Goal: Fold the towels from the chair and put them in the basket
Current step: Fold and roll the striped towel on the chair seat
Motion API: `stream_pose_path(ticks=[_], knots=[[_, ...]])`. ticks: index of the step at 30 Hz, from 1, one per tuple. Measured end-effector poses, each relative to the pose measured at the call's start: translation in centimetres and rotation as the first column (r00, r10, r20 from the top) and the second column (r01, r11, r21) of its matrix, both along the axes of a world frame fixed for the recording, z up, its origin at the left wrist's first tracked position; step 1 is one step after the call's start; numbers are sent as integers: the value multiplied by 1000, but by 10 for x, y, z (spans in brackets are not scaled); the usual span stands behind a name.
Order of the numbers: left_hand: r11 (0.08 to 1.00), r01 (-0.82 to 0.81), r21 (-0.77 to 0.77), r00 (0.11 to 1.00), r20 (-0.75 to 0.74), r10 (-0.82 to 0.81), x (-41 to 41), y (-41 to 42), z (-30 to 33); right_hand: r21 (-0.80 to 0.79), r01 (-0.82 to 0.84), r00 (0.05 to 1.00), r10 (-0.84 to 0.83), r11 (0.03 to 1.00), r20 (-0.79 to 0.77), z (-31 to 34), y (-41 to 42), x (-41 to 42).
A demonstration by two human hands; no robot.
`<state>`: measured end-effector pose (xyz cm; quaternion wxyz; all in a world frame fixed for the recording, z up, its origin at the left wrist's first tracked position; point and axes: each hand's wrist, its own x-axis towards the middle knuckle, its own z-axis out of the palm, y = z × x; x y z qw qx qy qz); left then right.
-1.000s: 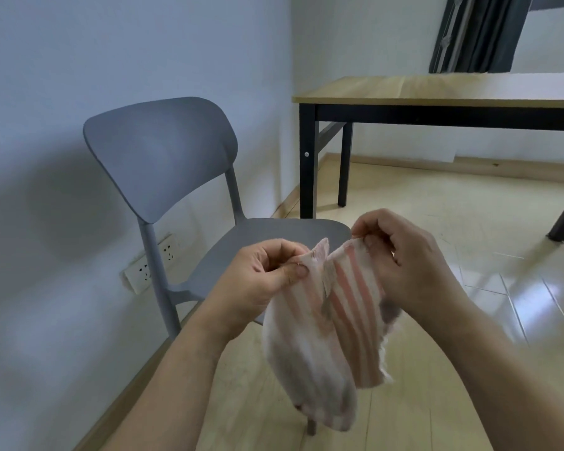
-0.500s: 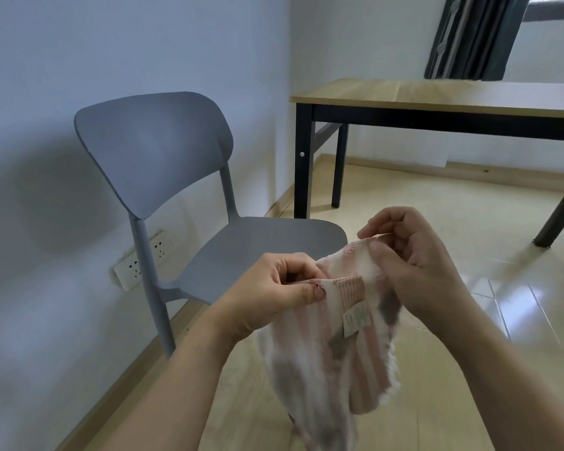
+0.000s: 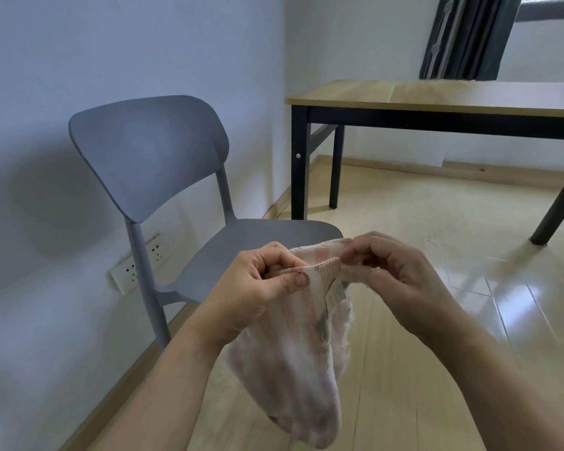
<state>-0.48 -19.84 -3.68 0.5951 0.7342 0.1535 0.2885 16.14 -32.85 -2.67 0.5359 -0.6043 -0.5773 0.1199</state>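
So you've got both hands up in front of you, working the top edge of 1 pink-and-white striped towel (image 3: 293,362). Your left hand (image 3: 258,294) pinches the hem between thumb and curled fingers, thumbnail facing the camera, and your right hand (image 3: 394,278) grips the same edge just to the right, fingers curled over it. The 2 hands sit close together, with a short bunched stretch of hem between them. The rest of the towel hangs down loose below your left hand, kinda doubled over on itself, and there's a small label (image 3: 334,292) showing near the top edge, right under the hem. All of this is in the air, in front of the grey chair (image 3: 150,157), whose seat looks bare where you can see it behind your hands. The chair stands against the wall, with a white power socket (image 3: 137,265) low behind its back leg. Off to the right there's a wooden-topped table (image 3: 437,92) with black legs on the light wood floor (image 3: 437,239), and a dark curtain (image 3: 466,34) behind it.
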Motion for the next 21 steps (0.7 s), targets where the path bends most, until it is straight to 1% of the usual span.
stream_pose_path(ticks=[2, 5, 11, 15, 17, 19, 21], knots=[[1000, -8, -18, 1000, 10, 9, 0, 0, 0, -23, -28, 999, 29, 999, 40, 1, -2, 0], [1000, -6, -2, 1000, 8, 6, 1, 1, -2, -44, 11, 988, -4, 999, 155, -2, 0, 2], [999, -18, 48, 1000, -22, 19, 2, -1, -3, -3, 47, 984, -46, 999, 173, -2, 4, 2], [995, -22, 94, 999, -32, 25, 4, -3, -3, 8, 59, 987, -60, 998, 146, -1, 2, 1], [985, -23, 172, 995, -91, 39, 4, -4, -1, -2, 73, 989, -72, 997, 128, 0, 1, 1], [957, 8, 290, 975, -215, 57, 2, -6, 0, -26, 79, 991, -75, 997, 112, 0, 0, 2], [922, 84, 378, 937, -344, 56, -1, -5, -2, -55, 80, 988, -72, 995, 138, -1, -2, 5]])
